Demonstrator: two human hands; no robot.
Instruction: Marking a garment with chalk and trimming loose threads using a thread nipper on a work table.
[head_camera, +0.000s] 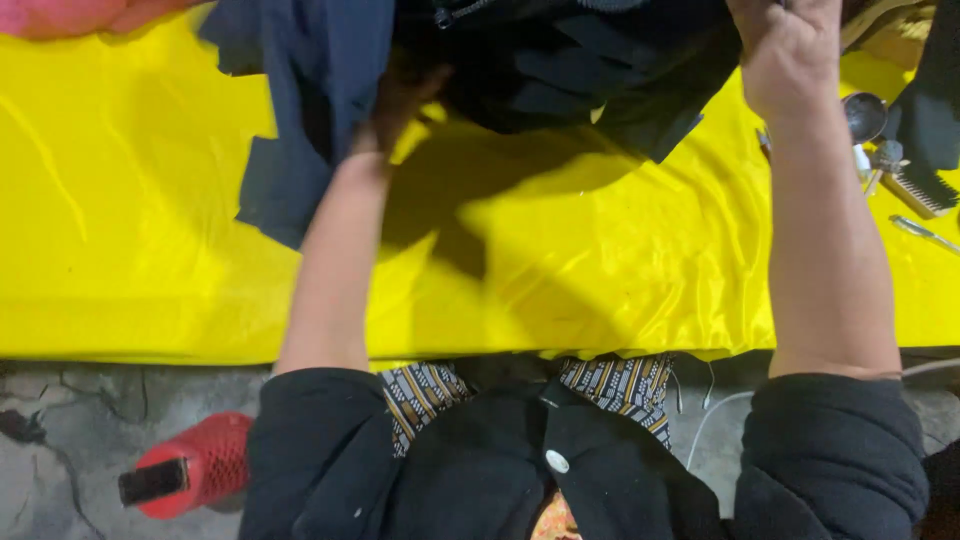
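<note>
Both hands reach to the far edge of the yellow-covered tabletop (150, 250), into a dark garment (560, 60) bunched there. Left hand (400, 100) is buried under a navy fold — its grip cannot be told. Right hand (790, 50) is closed on the cloth — beside it lie a brush (920, 190) and small metal tools (868, 120).
</note>
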